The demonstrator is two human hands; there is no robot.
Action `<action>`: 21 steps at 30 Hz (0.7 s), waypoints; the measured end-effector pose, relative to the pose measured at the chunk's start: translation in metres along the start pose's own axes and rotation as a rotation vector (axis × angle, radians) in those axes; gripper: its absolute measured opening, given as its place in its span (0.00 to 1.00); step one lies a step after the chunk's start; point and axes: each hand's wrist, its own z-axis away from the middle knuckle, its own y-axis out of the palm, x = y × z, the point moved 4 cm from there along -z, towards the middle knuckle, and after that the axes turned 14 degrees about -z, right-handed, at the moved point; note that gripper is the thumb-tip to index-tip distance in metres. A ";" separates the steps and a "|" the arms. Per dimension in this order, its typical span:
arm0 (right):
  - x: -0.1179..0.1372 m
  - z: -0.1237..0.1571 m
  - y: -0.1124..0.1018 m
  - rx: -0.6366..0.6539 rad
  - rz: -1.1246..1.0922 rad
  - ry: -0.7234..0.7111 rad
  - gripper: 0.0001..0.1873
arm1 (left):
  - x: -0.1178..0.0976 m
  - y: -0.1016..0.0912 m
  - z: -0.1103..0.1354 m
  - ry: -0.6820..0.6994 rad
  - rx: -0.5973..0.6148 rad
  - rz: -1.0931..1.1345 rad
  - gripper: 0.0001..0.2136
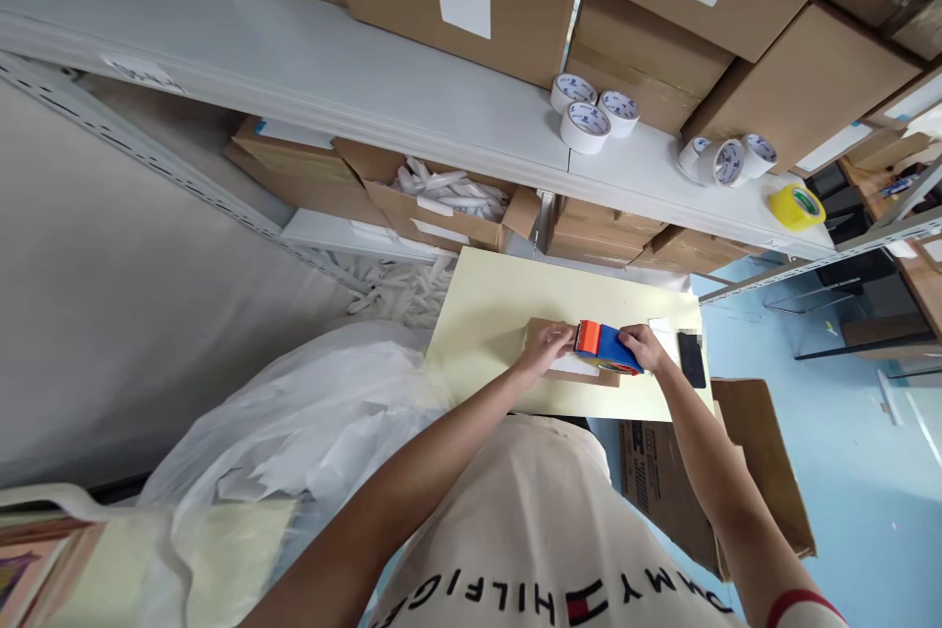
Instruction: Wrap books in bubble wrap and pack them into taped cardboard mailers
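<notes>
A tape dispenser point(607, 345), blue with an orange front, is gripped at its right end by my right hand point(642, 347). It is held over a flat brown cardboard box point(606, 379) with a white label point(574, 366) on top. At the orange end, close to the cutting edge, the fingers of my left hand point(546, 347) are pinched together. Whatever lies between them, perhaps the tape's end, is too small to make out. Box and hands are over a pale yellow table point(486, 294).
A dark phone point(691, 360) and white paper point(663, 339) lie on the table's right side. Shelving point(442, 98) behind carries cartons, white tape rolls point(587, 126) and a yellow roll point(797, 206). An open carton point(765, 471) stands right; white plastic sheeting point(316, 412) is heaped left.
</notes>
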 end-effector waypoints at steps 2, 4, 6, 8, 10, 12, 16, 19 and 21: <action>0.000 0.001 0.001 0.000 0.007 -0.015 0.21 | -0.003 0.008 -0.004 -0.115 0.058 0.092 0.16; 0.003 0.002 0.002 -0.001 0.036 -0.036 0.22 | -0.006 0.012 -0.007 -0.140 0.067 0.102 0.12; 0.010 0.003 0.003 -0.002 0.105 -0.049 0.23 | -0.009 0.010 -0.008 -0.099 0.025 0.077 0.09; 0.018 0.006 0.002 0.006 0.212 -0.042 0.24 | -0.009 -0.002 -0.006 -0.066 -0.040 0.052 0.10; 0.025 0.010 0.000 0.016 0.330 -0.009 0.25 | -0.003 -0.023 -0.002 -0.076 -0.112 0.033 0.11; 0.028 0.014 -0.002 0.027 0.435 0.041 0.26 | 0.009 -0.051 0.002 -0.110 -0.175 -0.003 0.13; 0.029 0.015 -0.001 0.056 0.615 0.156 0.25 | 0.038 -0.090 0.004 -0.119 -0.236 -0.218 0.13; 0.032 0.010 0.005 0.064 0.704 0.204 0.24 | 0.051 -0.091 -0.002 -0.041 -0.292 -0.406 0.11; 0.034 0.007 0.008 0.065 0.737 0.221 0.24 | 0.056 -0.085 -0.006 -0.011 -0.311 -0.450 0.10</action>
